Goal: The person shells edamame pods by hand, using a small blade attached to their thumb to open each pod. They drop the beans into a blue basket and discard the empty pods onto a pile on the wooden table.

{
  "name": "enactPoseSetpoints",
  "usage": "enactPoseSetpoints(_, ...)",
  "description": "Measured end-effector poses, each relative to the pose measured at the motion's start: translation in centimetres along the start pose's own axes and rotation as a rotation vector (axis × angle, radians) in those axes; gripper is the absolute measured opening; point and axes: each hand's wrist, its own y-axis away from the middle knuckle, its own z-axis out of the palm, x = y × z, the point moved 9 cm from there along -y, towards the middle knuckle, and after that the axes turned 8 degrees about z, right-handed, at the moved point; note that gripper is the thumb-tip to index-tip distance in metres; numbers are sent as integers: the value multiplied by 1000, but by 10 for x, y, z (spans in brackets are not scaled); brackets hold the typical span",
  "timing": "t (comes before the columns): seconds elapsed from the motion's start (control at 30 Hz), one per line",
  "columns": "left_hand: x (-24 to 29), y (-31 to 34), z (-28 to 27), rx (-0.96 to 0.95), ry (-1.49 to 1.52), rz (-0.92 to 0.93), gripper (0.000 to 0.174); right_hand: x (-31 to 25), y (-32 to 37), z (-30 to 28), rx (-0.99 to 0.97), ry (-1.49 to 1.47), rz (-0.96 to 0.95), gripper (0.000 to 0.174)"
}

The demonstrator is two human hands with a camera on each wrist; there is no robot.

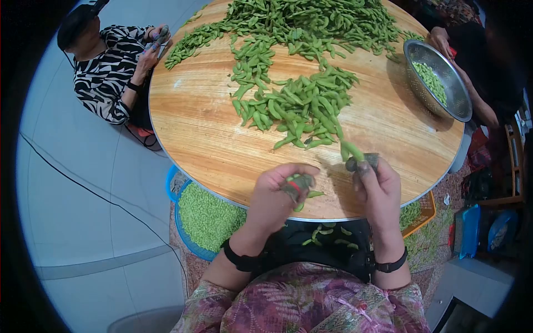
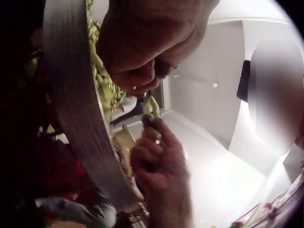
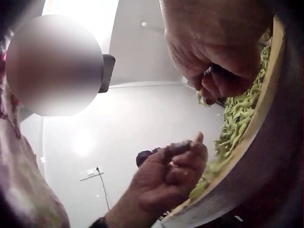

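In the head view my right hand pinches a green soybean pod between thumb and fingers, just above the round wooden table. My left hand hovers near the table's front edge with its fingers bent inward. Dark grey wraps cover some of its fingertips, one with a red band. Green pods show right beside and under these fingers; I cannot tell whether the left hand holds any. The right hand also wears dark wraps, and the pod shows at its fingertips in the left wrist view.
Loose pods spread toward a large heap at the back. A metal colander with shelled beans tilts at the right, near another person's arm. A blue basin of beans sits below left, an orange crate below right. Another person sits left.
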Motion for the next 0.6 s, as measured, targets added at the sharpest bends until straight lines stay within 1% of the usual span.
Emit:
enactPoseSetpoints(0.03,-4,3,5,-23,83,-32,21,4,0,2,-2,2,-1,15)
enactPoseSetpoints(0.07,-4,5,9,-21,85,-30,21,4,3,13,-62,58,-71,15)
enactPoseSetpoints(0.13,-6,9,27,-76,355,-66,20,-7,13,35,-168,170,-189,12)
enactPoseSetpoints(0.17,-8,9,24,-73,356,-64,20,-6,16,41,-205,136,-157,12)
enactPoseSetpoints(0.23,-9,6,20,-79,484,-31,16,10,17,48,-307,74,-14,14)
enactPoseSetpoints(0.27,-9,7,20,-79,485,-31,16,9,17,47,-307,75,-14,14)
enactPoseSetpoints(0.33,-4,7,15,-34,349,23,12,20,21,57,-467,-248,208,19)
enactPoseSetpoints(0.37,-4,7,14,-34,350,26,12,20,21,57,-468,-245,207,19)
enactPoseSetpoints(0.43,2,7,8,-14,168,107,10,18,24,63,-555,-274,212,23)
enactPoseSetpoints(0.47,3,7,8,-15,170,111,10,18,24,62,-555,-270,210,23)
enactPoseSetpoints(0.53,12,8,9,-14,126,174,9,22,26,63,-595,-342,277,24)
enactPoseSetpoints(0.6,13,7,9,-8,131,160,7,22,26,63,-592,-356,302,22)
